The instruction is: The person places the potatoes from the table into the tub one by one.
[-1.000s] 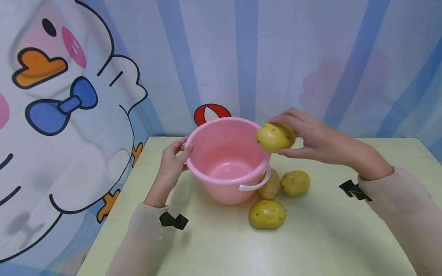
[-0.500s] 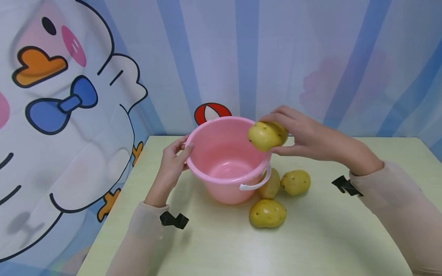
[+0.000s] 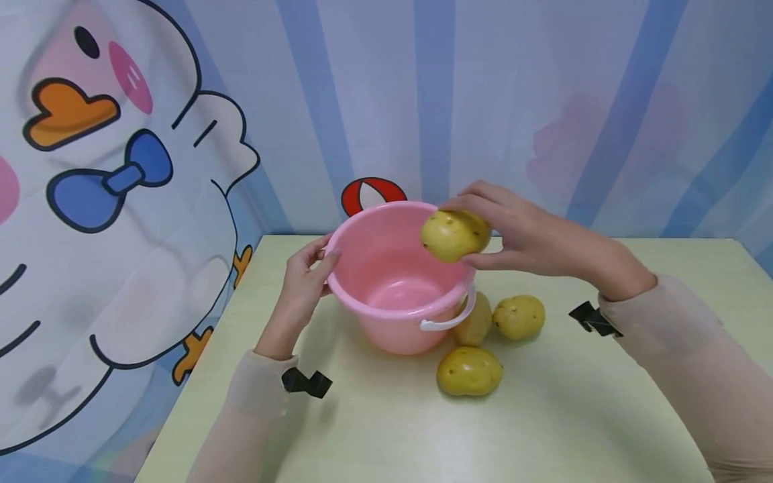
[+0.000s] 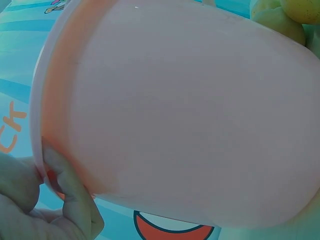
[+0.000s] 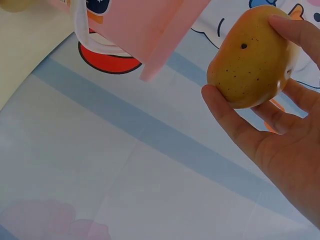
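A pink bucket [image 3: 392,333] with a white handle [image 3: 448,320] stands on the table, its inside bare where it shows. My left hand [image 3: 304,278] grips its rim at the left, thumb on the near side; the left wrist view shows fingers [image 4: 75,195] curled at the rim. My right hand [image 3: 513,231] holds a yellow potato [image 3: 454,236] between thumb and fingers, over the right part of the bucket's opening in the head view. In the right wrist view the potato [image 5: 252,60] is gripped, speckled with dark dots, with the bucket's rim beyond it.
Three more potatoes lie right of the bucket: one upright potato [image 3: 474,322] partly hidden behind the handle, another potato [image 3: 519,317] beside it, and a nearer potato [image 3: 470,371]. A pale table [image 3: 386,436] meets a printed blue cloth [image 3: 507,100] at the back.
My right hand has moved left with the potato, from beside the bucket's right rim to over its opening. The left hand keeps its grip on the rim.
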`<state>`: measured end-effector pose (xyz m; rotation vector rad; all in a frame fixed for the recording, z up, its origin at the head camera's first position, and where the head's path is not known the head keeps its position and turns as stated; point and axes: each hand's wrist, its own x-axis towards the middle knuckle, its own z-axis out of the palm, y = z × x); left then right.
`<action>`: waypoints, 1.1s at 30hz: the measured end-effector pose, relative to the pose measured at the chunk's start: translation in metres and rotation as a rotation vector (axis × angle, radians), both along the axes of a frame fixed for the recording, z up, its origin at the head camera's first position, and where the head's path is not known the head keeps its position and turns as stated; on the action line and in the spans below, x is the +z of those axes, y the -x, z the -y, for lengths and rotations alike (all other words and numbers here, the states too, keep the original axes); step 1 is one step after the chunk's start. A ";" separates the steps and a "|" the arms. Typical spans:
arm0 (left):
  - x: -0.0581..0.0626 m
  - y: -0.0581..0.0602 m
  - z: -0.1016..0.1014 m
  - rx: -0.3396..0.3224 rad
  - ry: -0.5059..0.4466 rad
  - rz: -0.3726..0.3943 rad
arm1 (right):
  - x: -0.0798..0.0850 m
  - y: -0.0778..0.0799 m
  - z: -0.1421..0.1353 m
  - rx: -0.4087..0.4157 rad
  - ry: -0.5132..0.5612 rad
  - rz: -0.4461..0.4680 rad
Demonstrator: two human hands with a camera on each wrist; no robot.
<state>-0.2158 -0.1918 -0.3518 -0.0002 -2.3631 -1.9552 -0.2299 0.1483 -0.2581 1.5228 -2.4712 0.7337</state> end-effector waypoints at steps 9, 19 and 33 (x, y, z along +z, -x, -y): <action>0.001 0.000 -0.001 0.012 -0.004 0.006 | 0.003 0.002 0.008 -0.008 -0.015 0.021; 0.001 -0.001 -0.001 0.013 -0.003 0.005 | 0.008 0.007 0.016 -0.006 0.000 0.019; 0.001 -0.001 -0.002 0.011 0.002 0.004 | 0.012 0.007 0.017 -0.014 -0.025 0.033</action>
